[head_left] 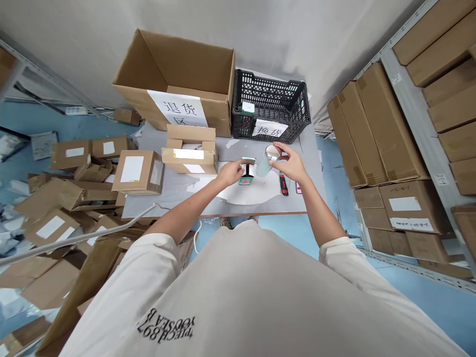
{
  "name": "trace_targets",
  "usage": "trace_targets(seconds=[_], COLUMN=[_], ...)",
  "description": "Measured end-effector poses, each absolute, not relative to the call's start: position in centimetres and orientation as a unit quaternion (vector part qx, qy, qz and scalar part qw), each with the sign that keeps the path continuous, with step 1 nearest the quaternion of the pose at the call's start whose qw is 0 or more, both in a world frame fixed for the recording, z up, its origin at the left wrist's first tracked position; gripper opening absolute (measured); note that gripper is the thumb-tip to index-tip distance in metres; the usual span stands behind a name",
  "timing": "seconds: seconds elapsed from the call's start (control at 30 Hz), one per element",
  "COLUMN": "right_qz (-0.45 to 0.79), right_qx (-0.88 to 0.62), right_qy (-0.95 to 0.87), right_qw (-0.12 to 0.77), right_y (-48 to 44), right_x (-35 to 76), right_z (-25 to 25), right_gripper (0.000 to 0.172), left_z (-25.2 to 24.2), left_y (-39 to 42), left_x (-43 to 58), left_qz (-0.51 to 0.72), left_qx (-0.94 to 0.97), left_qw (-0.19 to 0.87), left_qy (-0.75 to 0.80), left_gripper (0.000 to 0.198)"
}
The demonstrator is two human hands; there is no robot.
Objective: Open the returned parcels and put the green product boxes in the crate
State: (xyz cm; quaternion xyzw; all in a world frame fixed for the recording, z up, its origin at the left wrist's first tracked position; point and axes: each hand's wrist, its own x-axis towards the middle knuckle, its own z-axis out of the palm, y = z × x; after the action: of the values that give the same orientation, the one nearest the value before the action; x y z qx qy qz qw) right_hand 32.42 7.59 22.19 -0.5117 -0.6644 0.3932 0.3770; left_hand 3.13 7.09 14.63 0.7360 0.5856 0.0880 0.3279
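**Fiddly two-hander at the desk (pixel 178 196)**

Right hand (pixel 293 163) has its fingers curved around a shiny round thing (pixel 273 152), pinching it by the edge over the desk; left hand (pixel 231 172) has fingers bunched at the top of an open green box (pixel 245 182), can't tell if gripping or touching; black crate (pixel 242 130) holds a white-topped box (pixel 248 107); small carton (pixel 170 154) and big carton (pixel 217 114) both gape open.

The carton (pixel 219 115) is marked 退货区, the crate (pixel 243 127) 换货.

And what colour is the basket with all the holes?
The basket is black, seen best in the head view.
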Motion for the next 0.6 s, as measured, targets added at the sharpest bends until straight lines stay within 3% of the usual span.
trace_targets(seconds=[0.27, 0.6], right_qz=[0.394, 0.402], right_qx=[-0.500, -0.501], right_qy=[-0.664, -0.670], right_qw=[0.391, 0.372], right_y=[7.2, 7.1], right_x=[31.2, 30.9], right_z=[20.5, 18.7], right_gripper=[0.085, 0.086], left_z=[13.6, 11.9], left_y=[7.3, 8.8], left_x=[3.6, 4.7], left_qz=[0.145, 0.070], left_qx=[0.777, 0.808], left_qw=[0.262, 0.275], left_qy=[0.553, 0.516], left_gripper=[0.069, 0.079])
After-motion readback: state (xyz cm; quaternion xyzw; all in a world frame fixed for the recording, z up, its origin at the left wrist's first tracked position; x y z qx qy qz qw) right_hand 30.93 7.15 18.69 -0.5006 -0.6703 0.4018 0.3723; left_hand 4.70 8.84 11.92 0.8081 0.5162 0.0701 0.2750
